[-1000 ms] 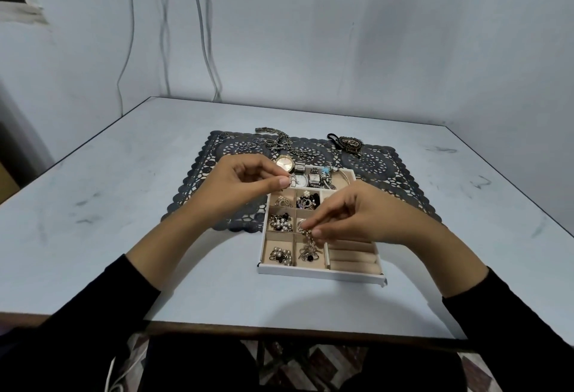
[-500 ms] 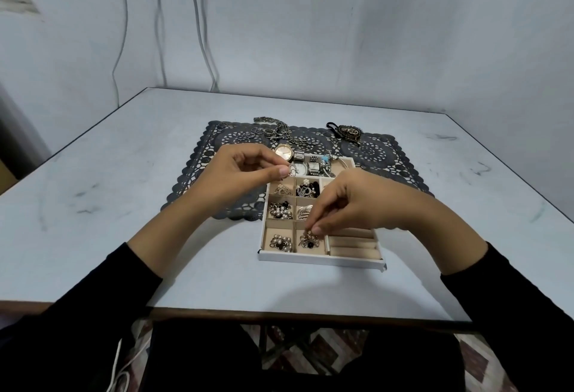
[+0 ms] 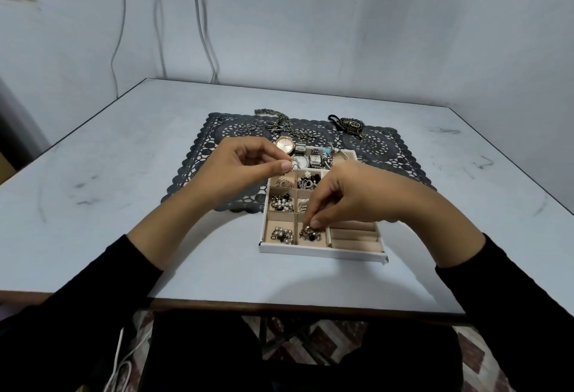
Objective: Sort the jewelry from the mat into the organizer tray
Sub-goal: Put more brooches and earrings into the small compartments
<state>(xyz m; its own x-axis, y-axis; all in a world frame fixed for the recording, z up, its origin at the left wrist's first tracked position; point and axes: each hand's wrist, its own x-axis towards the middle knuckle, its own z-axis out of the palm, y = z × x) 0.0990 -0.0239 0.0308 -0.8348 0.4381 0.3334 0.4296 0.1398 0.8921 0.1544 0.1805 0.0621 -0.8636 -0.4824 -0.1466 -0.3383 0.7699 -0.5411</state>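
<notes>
The organizer tray (image 3: 323,252) lies on the worktop (image 3: 93,192), its long axis pointing away from the person and its far end on the mat (image 3: 198,155). The right hand (image 3: 351,196) is over the tray and pinches a dark jewelry cluster (image 3: 310,232) in the near middle compartment. The left hand (image 3: 248,168), at the far left corner, pinches a small silvery piece (image 3: 293,165).

We hold both hands out in front, forearms bare and angled in toward each other. Our left hand (image 3: 242,168) is the higher one, its thumb and forefinger pinching a small silvery piece (image 3: 293,165) at their tips, the other fingers curled in. Our right hand (image 3: 351,192) sits nearer and lower, knuckles up and fingers pointing down. Its thumb and forefinger are closed on a dark beaded piece (image 3: 310,232) just beneath them.
</notes>
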